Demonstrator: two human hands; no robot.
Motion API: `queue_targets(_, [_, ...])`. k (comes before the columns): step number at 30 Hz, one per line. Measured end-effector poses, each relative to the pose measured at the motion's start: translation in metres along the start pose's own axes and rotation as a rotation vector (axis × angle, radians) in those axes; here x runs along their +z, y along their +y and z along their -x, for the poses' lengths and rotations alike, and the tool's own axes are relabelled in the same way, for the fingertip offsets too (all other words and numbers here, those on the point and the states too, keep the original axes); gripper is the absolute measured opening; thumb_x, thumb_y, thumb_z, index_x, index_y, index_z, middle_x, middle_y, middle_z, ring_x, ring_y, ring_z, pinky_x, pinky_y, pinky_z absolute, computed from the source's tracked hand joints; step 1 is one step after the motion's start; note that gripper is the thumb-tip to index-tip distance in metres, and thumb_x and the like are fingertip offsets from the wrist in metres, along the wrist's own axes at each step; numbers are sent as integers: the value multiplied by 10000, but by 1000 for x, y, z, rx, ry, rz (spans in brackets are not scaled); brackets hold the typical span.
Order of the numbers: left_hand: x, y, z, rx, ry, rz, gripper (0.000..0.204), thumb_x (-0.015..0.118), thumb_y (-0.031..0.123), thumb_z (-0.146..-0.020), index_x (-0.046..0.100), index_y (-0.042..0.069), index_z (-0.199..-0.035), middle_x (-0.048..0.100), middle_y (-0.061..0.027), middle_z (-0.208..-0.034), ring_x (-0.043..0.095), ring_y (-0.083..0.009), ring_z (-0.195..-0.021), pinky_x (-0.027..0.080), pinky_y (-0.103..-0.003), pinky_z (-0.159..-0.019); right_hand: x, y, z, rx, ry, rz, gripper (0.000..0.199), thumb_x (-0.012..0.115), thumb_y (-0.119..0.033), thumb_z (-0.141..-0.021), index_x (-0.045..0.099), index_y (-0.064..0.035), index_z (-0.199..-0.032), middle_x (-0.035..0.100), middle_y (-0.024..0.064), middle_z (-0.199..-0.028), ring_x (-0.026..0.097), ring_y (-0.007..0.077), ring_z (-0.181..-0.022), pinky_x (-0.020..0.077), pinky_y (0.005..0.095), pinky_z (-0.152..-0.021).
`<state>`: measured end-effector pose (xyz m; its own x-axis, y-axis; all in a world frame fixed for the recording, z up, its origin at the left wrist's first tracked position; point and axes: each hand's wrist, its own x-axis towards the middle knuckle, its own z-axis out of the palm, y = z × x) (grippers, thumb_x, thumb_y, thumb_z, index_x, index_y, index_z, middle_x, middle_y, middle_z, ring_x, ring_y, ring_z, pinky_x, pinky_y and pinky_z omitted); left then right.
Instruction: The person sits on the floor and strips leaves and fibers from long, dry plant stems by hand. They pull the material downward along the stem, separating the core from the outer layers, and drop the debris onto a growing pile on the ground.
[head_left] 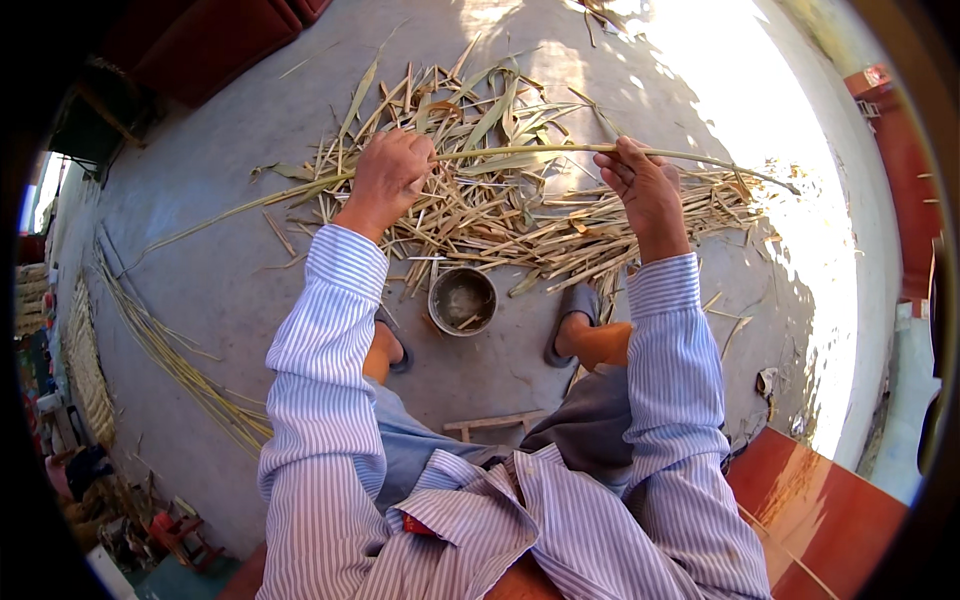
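Note:
A long, thin, yellow-green plant stalk [530, 150] stretches across in front of me, bowing slightly upward between my hands. My left hand [388, 178] is closed round it, knuckles up, and the thin end trails off to the left. With thumb and fingers, my right hand [645, 190] pinches the same stalk; its other end runs on past the hand to the right. Below both hands lies a loose heap of cut stalk pieces and dry leaves [480, 200] on the floor. Between my feet and the heap stands a small round metal bowl [463, 302] with a stalk bit inside.
A bundle of thin long stalks [185, 370] lies on the floor at the left. My slippered feet [575, 325] flank the bowl. Dark red furniture [215, 50] stands at the far left, a reddish-brown panel [815, 510] at the near right. Strong sunlight falls on the right side.

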<state>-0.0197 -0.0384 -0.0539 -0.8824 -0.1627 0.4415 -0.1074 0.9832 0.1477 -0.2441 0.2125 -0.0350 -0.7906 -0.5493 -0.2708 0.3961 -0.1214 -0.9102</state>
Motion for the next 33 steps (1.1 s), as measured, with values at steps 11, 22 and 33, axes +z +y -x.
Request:
queue_targets(11, [-2,38,-17,-97,8,157,133,710,199,-792,634,91,-804,627,-57,-719,584,-255,-706,385,-377,-667,33,16,9,50,-255,-34,228,599,-201,-958,582,16,-1028,686,149,-948,709,210,-825,590,260,-690])
queue_targets(22, [-23,4,3,-416,-319,595,110,743,116,-767,674,47,-819,666,-70,-763,632,-181,-682,484,-320,-624,10,-9,6,-14,-88,84,296,636,-233,-938,590,31,-1063,700,136,-948,705,188,-858,590,230,-706])
queue_targets(33, [26,71,-21,-382,-6,733,158,749,118,-810,696,4,-905,693,-48,-790,629,-94,-712,499,-248,-654,44,8,24,-33,-170,50,279,616,-225,-948,628,41,-1031,702,143,-921,711,197,-794,585,257,-695])
